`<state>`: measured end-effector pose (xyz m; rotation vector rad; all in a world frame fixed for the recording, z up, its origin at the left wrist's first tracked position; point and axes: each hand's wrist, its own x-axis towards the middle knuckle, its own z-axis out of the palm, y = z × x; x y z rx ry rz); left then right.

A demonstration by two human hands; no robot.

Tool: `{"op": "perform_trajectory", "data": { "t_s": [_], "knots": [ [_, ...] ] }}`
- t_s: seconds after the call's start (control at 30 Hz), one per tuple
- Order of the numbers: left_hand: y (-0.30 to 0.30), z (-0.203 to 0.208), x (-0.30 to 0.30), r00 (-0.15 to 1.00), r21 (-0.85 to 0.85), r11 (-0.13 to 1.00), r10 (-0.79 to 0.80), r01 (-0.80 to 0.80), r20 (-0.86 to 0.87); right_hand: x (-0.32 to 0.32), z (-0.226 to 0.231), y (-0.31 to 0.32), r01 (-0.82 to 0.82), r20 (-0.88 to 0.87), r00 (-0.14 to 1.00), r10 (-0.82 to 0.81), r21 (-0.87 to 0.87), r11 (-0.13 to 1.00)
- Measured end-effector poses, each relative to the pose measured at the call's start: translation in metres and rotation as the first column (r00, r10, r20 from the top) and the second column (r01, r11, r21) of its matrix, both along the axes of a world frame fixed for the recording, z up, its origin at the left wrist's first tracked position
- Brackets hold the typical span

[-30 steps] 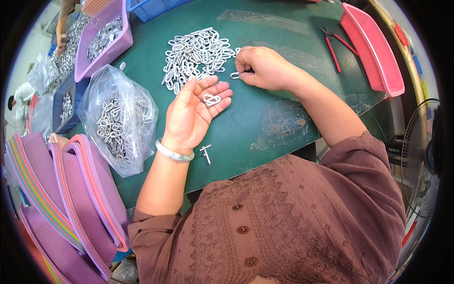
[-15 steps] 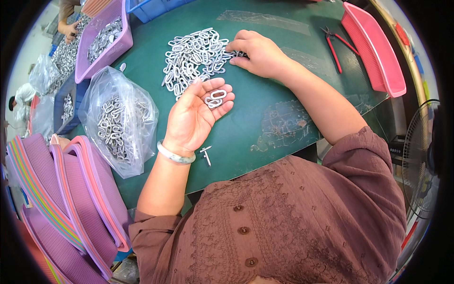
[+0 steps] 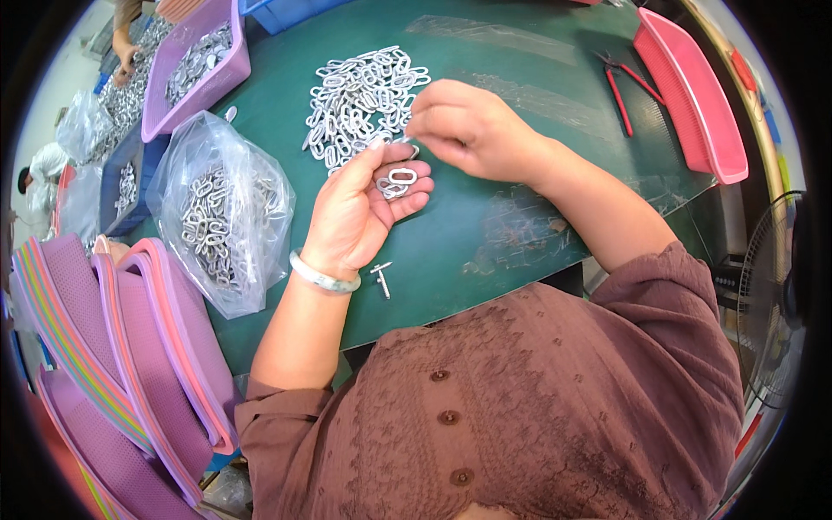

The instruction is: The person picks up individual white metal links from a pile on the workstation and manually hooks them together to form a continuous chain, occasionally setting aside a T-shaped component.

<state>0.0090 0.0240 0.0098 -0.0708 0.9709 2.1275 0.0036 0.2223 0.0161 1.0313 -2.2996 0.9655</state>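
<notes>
My left hand [image 3: 364, 208] lies palm up on the green table [image 3: 520, 208], with a few silver oval metal links [image 3: 397, 182] cradled on its fingers. A pale bangle sits on that wrist. My right hand [image 3: 472, 130] hovers just above the left fingertips and pinches one more small link [image 3: 407, 144] between thumb and fingers. Directly beyond both hands spreads a loose pile of the same silver links [image 3: 360, 95]. A small metal pin [image 3: 381, 279] lies on the table beside my left wrist.
A clear plastic bag of links [image 3: 221, 217] lies to the left. A purple tray of links [image 3: 195, 69] stands at the back left, a pink tray [image 3: 693, 95] and red-handled pliers [image 3: 620, 87] at the right. Stacked purple baskets [image 3: 104, 364] fill the lower left.
My right hand went from the table's middle up into the pile, then came back toward my left fingertips with a link. The left palm now holds more links.
</notes>
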Motion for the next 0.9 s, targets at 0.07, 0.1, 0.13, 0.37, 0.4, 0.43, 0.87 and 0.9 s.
{"op": "perform_trajectory", "data": {
  "t_s": [0.07,0.1,0.13,0.37,0.4,0.43,0.87,0.9],
  "knots": [
    [0.001,0.006,0.002,1.000,-0.041,0.999,0.010,-0.010,-0.005,0.004,0.004,-0.006,-0.083,-0.069,0.994,0.085,0.026,0.996],
    [0.001,0.004,0.001,0.999,-0.047,0.999,0.021,-0.022,-0.034,0.006,0.004,-0.008,-0.066,-0.050,0.997,0.066,-0.003,0.998],
    [0.000,0.002,0.001,0.997,-0.053,0.998,0.032,-0.035,-0.064,0.008,0.004,-0.010,-0.048,-0.030,0.998,0.047,-0.032,0.998],
    [0.001,0.006,0.003,0.980,-0.160,0.981,0.085,-0.114,-0.178,0.006,-0.002,-0.004,0.054,0.344,0.939,0.012,-0.181,0.982],
    [0.001,0.006,0.003,0.979,-0.165,0.980,0.084,-0.115,-0.184,0.007,-0.002,-0.004,0.066,0.417,0.909,0.029,-0.212,0.975],
    [0.001,0.006,0.003,0.978,-0.161,0.980,0.085,-0.116,-0.189,0.008,-0.002,-0.004,0.081,0.486,0.872,0.049,-0.242,0.967],
    [0.001,0.004,0.002,0.981,-0.049,0.994,0.089,-0.099,-0.172,0.012,0.004,-0.003,0.006,0.381,0.922,0.061,-0.174,0.985],
    [0.002,0.004,0.002,0.976,-0.060,0.991,0.103,-0.116,-0.193,0.013,0.005,-0.004,0.008,0.397,0.915,0.073,-0.197,0.980]
  ]
}}
